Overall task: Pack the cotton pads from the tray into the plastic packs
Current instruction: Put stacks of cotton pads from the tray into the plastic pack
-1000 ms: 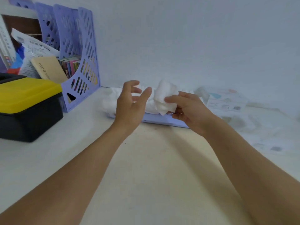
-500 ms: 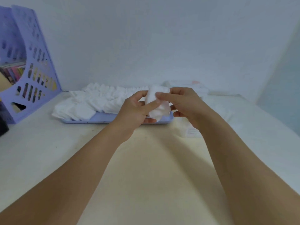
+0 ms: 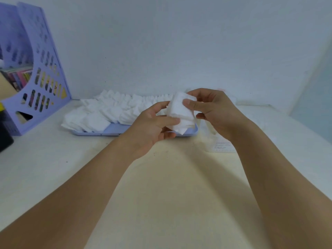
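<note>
head view showed the left hand [image 3: 152, 125] and right hand [image 3: 212, 112] raised above the tray [image 3: 115, 131], fingers of both pinching one stack of cotton pads [image 3: 180, 113] between them

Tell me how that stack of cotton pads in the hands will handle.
Probably light and soft: the stack of cotton pads is pinched between the left hand and right hand. Its uneven edges suggest pads may slip sideways or fan apart.

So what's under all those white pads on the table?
A flat purple tray lies under the loose cotton pads. Only its front edge and right end show; the pads and both hands cover the rest.
</note>
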Available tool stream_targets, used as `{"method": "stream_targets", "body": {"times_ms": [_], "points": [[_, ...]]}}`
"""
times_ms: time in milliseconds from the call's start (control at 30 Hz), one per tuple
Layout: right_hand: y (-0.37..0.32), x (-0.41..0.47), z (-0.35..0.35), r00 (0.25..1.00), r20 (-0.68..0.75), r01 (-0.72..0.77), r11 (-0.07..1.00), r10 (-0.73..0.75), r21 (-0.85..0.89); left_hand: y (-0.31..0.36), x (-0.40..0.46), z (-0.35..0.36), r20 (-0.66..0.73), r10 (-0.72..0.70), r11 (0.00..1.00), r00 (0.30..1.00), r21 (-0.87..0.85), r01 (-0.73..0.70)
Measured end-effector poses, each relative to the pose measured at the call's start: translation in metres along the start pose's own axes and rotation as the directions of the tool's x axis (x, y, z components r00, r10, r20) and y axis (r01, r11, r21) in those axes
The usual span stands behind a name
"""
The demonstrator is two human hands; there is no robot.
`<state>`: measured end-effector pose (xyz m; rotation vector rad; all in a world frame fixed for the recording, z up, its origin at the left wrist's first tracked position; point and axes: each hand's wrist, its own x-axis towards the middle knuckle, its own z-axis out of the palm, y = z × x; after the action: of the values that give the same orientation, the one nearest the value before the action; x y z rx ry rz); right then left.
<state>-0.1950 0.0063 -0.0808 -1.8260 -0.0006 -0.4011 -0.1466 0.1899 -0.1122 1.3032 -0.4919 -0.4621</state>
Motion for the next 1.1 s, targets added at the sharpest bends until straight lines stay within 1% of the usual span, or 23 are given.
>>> {"method": "stream_targets", "body": {"times_ms": [133, 200, 267, 300, 333, 367, 433, 500, 567, 700, 767, 867, 933, 1033, 1100], "points": [[0.002, 0.002, -0.005, 1.000, 0.000, 0.009, 0.998, -0.009, 0.059, 0.001, 0.001, 0.001, -0.050, -0.040, 0.998, 0.998, -0.042, 0.038], [0.001, 0.003, -0.010, 1.000, -0.018, 0.024, 0.990, -0.022, 0.141, 0.001, 0.001, 0.002, -0.088, -0.033, 0.999, 0.996, -0.028, 0.031], [-0.002, 0.002, -0.016, 0.999, -0.016, 0.053, 0.957, -0.051, 0.284, 0.000, 0.002, 0.001, -0.133, 0.000, 0.999, 0.991, 0.043, 0.006], [-0.004, 0.001, -0.020, 0.997, 0.011, 0.064, 0.943, -0.071, 0.326, 0.000, 0.002, 0.001, -0.151, 0.023, 0.996, 0.988, 0.087, -0.010], [-0.005, 0.000, -0.022, 0.995, 0.054, 0.067, 0.941, -0.090, 0.333, -0.001, 0.003, 0.000, -0.160, 0.044, 0.993, 0.986, 0.118, -0.025], [-0.006, -0.001, -0.024, 0.989, 0.105, 0.062, 0.949, -0.099, 0.308, -0.001, 0.002, 0.000, -0.158, 0.058, 0.990, 0.986, 0.136, -0.036], [-0.004, -0.003, -0.021, 0.979, 0.184, 0.053, 0.978, -0.090, 0.201, -0.002, 0.002, 0.001, -0.143, 0.068, 0.987, 0.987, 0.156, -0.045], [0.001, -0.002, -0.015, 0.978, 0.193, 0.066, 0.995, -0.081, 0.081, -0.002, 0.001, 0.002, -0.135, 0.067, 0.986, 0.989, 0.159, -0.045], [0.005, 0.000, -0.010, 0.984, 0.165, 0.071, 0.997, -0.071, 0.006, -0.002, 0.001, 0.002, -0.124, 0.056, 0.990, 0.991, 0.138, -0.039], [0.008, 0.001, -0.006, 0.989, 0.117, 0.097, 0.994, -0.089, -0.059, 0.000, -0.001, 0.001, -0.118, 0.044, 0.994, 0.992, 0.100, -0.032], [0.009, 0.002, -0.003, 0.991, 0.093, 0.103, 0.993, -0.097, -0.053, 0.001, 0.000, 0.002, -0.112, 0.039, 0.997, 0.993, 0.066, -0.032], [0.009, 0.002, -0.001, 0.993, 0.049, 0.107, 0.993, -0.105, -0.048, 0.002, 0.001, 0.003, -0.108, 0.002, 0.998, 0.994, -0.056, -0.008], [0.008, 0.001, 0.000, 0.990, 0.094, 0.108, 0.991, -0.101, -0.074, 0.001, 0.001, 0.003, -0.100, -0.001, 0.997, 0.995, -0.079, -0.007], [0.008, 0.000, -0.002, 0.968, 0.232, 0.122, 0.989, -0.099, -0.086, -0.002, 0.001, 0.005, -0.057, 0.006, 0.997, 0.998, -0.071, -0.010], [0.010, 0.000, -0.003, 0.959, 0.256, 0.167, 0.973, -0.123, -0.157, -0.003, 0.002, 0.004, -0.060, -0.002, 0.995, 0.998, -0.100, -0.004]]}}
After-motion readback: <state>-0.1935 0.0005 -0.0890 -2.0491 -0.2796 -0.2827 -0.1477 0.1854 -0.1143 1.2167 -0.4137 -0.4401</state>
